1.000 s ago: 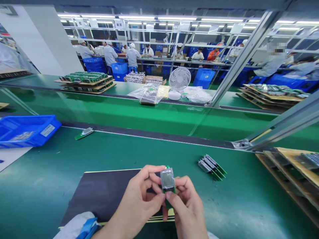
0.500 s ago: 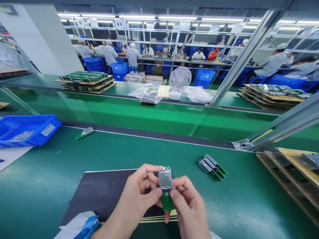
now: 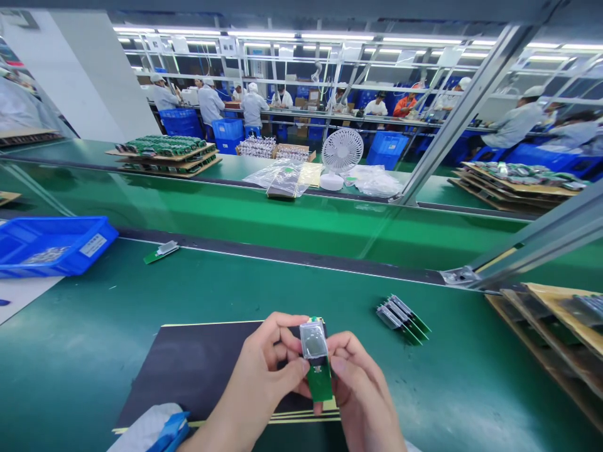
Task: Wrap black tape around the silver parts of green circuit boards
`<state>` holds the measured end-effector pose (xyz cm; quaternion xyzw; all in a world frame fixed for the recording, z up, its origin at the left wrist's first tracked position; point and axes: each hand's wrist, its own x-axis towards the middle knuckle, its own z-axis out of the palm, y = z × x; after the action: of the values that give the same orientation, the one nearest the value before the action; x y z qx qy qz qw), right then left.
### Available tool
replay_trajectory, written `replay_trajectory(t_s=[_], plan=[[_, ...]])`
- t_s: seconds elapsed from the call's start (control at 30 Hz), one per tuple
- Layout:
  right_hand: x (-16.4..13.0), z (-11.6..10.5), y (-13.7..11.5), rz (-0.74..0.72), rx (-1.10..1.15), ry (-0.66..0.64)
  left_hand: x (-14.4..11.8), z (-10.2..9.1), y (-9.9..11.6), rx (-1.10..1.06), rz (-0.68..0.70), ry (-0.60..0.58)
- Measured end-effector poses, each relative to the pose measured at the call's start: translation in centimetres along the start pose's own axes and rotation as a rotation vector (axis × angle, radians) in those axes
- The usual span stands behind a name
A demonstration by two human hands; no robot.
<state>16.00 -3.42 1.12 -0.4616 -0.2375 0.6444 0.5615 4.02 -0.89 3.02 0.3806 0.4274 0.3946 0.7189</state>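
1. Low in the middle of the view, above a black mat (image 3: 198, 364), a small green board (image 3: 318, 370) with a grey square screen on its upper end is held upright between both hands.
2. On its left side, the left hand (image 3: 261, 383) is clamped on the board, thumb pressed at the screen's lower edge and fingers curled behind it.
3. On its right side, the right hand (image 3: 362, 395) is also closed on the board, thumb at the green part just under the screen, fingers wrapped behind.
4. Under the hands, the mat lies on a dark green table (image 3: 94, 339), with yellow stripes along its near edge.
5. To the right of the hands, a small row of similar boards (image 3: 403, 312) lies on the table, well apart from them.
6. At the far right, stacked cardboard sheets (image 3: 551, 333) carry more parts.
7. To the left, a blue bin (image 3: 51, 246) sits at the table's edge, and a single board (image 3: 161, 252) lies near it.
8. Beyond a bright green belt (image 3: 264, 216), a white fan (image 3: 340, 154) and plastic bags (image 3: 282, 176) stand on the next table.
9. Farther back, people in white coats (image 3: 207, 103) work at a long bench.
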Motion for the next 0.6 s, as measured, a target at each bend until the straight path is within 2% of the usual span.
replay_trajectory(t_s=[0.13, 0.23, 0.27, 0.33, 0.4, 0.43, 0.6], plan=[[0.3, 0.0, -0.2, -0.137, -0.228, 0.12, 0.2, 0.0, -1.0, 0.075, 0.051, 0.004], [0.8, -1.3, -0.8, -0.265, -0.517, 0.137, 0.3, -0.8, -1.3, 0.229, 0.079, 0.02], [1.1, -2.2, -1.1, -0.351, -0.68, 0.175, 0.3, -1.3, -1.3, 0.327, 0.1, 0.051], [1.9, -4.2, -1.8, -0.619, -1.124, 0.322, 0.3, -2.5, -1.0, 0.581, 0.166, 0.101], [2.7, -6.3, -2.5, -0.88, -1.524, 0.48, 0.3, -3.9, -0.8, 0.812, 0.234, 0.081], [3.1, -7.1, -2.8, -0.951, -1.637, 0.537, 0.3, -4.5, -0.9, 0.897, 0.259, 0.053], [4.3, -9.1, -3.1, -0.984, -1.821, 0.643, 0.6, -6.4, -2.3, 1.141, 0.32, -0.036]])
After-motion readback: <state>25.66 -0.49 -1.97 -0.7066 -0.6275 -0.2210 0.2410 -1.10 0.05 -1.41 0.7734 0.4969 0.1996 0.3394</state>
